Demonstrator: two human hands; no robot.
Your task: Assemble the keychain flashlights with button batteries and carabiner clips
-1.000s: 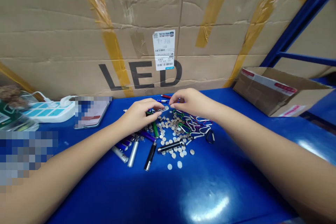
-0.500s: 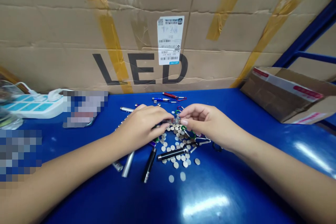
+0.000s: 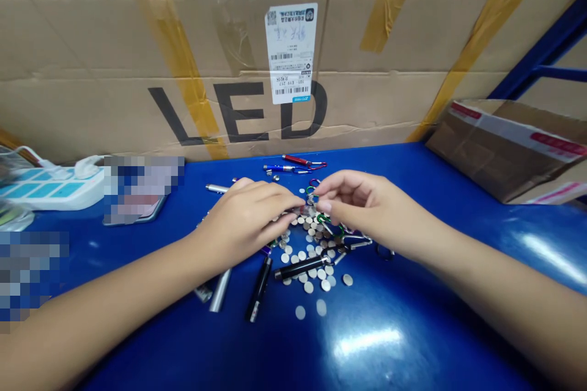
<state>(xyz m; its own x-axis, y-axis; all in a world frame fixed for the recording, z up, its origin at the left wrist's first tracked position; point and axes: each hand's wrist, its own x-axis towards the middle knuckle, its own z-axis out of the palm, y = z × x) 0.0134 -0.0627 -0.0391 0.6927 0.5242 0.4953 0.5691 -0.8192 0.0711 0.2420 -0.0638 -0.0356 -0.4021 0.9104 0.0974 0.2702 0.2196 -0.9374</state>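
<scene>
My left hand [image 3: 250,211] is closed in a pinch above a pile of button cells [image 3: 308,275]. Its thumb and fingertips grip a small shiny piece, partly red and partly clear [image 3: 302,211], largely hidden by the fingers. Opposite it, my right hand [image 3: 367,198] has thumb and forefinger brought together by the end of that piece; what they hold is too small to make out. Below the hands lie a black penlight [image 3: 300,269], a second black penlight [image 3: 259,289] and a silver penlight [image 3: 221,290]. A green carabiner [image 3: 324,220] shows beneath my right fingers.
Behind stands a large cardboard box [image 3: 389,98] marked LED. A red penlight [image 3: 296,160] and a blue penlight [image 3: 279,168] lie before it on the blue table [image 3: 275,354]. A power strip [image 3: 68,186] is at left, a smaller cardboard box [image 3: 495,153] at right.
My right fingertips have shifted slightly right, apart from the left ones, which keep their pinch on the small piece. The camera view has tilted a little.
</scene>
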